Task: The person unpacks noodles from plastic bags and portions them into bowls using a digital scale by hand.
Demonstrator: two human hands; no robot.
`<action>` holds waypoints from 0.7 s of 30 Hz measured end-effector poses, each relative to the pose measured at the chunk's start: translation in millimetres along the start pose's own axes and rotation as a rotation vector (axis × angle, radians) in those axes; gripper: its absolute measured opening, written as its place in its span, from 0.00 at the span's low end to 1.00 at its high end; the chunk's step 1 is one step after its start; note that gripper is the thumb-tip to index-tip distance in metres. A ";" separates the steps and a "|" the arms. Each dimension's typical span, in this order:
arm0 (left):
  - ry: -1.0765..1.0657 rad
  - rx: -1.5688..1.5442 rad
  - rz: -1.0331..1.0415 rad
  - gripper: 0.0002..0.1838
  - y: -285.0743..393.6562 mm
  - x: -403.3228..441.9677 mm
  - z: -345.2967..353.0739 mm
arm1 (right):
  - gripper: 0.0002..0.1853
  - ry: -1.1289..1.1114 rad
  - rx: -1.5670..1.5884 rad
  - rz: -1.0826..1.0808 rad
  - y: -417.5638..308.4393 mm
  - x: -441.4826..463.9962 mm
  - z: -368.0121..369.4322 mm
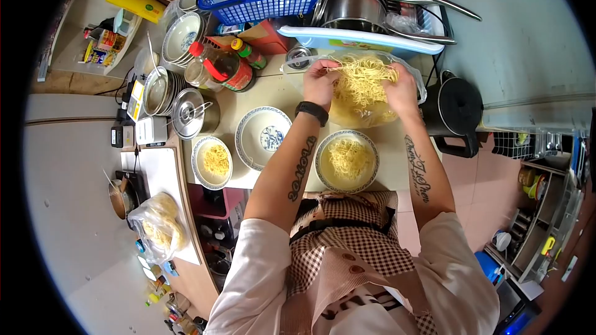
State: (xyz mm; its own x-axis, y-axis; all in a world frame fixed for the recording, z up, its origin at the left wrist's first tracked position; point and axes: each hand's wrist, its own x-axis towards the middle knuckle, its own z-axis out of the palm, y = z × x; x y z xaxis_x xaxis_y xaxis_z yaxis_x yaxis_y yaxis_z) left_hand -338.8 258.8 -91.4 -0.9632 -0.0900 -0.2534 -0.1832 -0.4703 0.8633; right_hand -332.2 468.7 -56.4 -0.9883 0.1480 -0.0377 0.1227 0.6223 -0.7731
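Note:
Between my two hands a loose bunch of yellow noodles [363, 77] is spread above a clear plastic bag [372, 115] holding more noodles. My left hand [320, 82] pinches the bunch at its left edge, and my right hand [400, 89] has closed on its right side. Nearer to me stands a patterned bowl [320, 170] with noodles in it. Left of that is a bowl with a blue flower design [256, 139] and nothing inside. A smaller bowl [197, 161] at the far left contains noodles too.
Behind the bag lie a blue-white tray [366, 38] with steel pots [354, 9] and a blue basket [264, 6]. Sauce bottles [239, 74], stacked bowls and a lidded steel pot [188, 115] stand at the left. A black kettle [458, 108] is close on the right.

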 end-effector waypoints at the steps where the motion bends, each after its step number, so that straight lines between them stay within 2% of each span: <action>1: 0.007 -0.033 0.035 0.12 -2.6 1.2 0.0 | 0.20 0.040 0.013 -0.074 2.4 0.0 0.9; 4: 0.094 -0.179 0.102 0.12 -3.6 7.8 1.0 | 0.16 0.025 0.170 -0.038 7.2 -10.0 1.8; 7: 0.099 -0.181 0.067 0.13 8.6 0.8 8.0 | 0.15 0.194 0.557 0.092 27.2 -3.1 19.3; 8: 0.082 -0.153 0.043 0.14 11.8 -2.2 9.7 | 0.16 0.190 0.768 0.161 24.7 -1.5 20.0; 9: -0.023 0.106 0.095 0.25 7.2 -3.2 7.8 | 0.16 0.186 0.980 0.233 22.1 -0.4 21.5; 10: -0.074 0.181 0.132 0.28 4.4 -7.3 11.4 | 0.16 0.183 1.192 0.305 16.4 -0.7 20.1; 11: -0.122 0.254 0.170 0.33 -0.2 -13.8 16.2 | 0.17 0.056 1.243 0.248 12.8 -2.5 16.8; 12: -0.169 0.328 0.209 0.37 -2.3 -18.6 18.2 | 0.16 0.051 1.280 0.244 7.7 -3.9 15.3; 13: -0.266 0.482 0.200 0.49 -3.6 -19.8 14.3 | 0.15 0.047 1.317 0.239 -8.4 -5.8 11.0; 14: -0.301 0.528 0.157 0.47 -5.5 -17.9 12.9 | 0.13 0.043 1.353 0.235 -16.9 -7.2 8.7; 16: -0.361 0.616 0.064 0.43 -9.1 -16.1 10.1 | 0.12 0.001 1.333 0.202 -15.7 -5.2 8.7; 17: -0.333 0.453 0.007 0.35 -10.4 -15.1 10.7 | 0.12 -0.019 1.325 0.181 -16.2 -1.8 8.3; 20: -0.202 0.101 -0.036 0.28 -1.0 -16.6 13.4 | 0.12 -0.071 0.930 0.100 -11.9 5.7 -0.9; 21: -0.193 0.052 -0.029 0.26 -5.0 -14.9 12.6 | 0.19 -0.118 0.666 0.030 1.4 9.2 0.4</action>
State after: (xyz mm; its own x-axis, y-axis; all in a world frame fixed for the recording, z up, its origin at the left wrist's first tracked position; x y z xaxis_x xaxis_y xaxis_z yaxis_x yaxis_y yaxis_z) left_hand -326.1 273.5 -86.5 -0.9762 0.0952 -0.1949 -0.2169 -0.4237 0.8795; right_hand -341.1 470.7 -58.0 -0.9932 0.0498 -0.1050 0.1055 0.0073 -0.9944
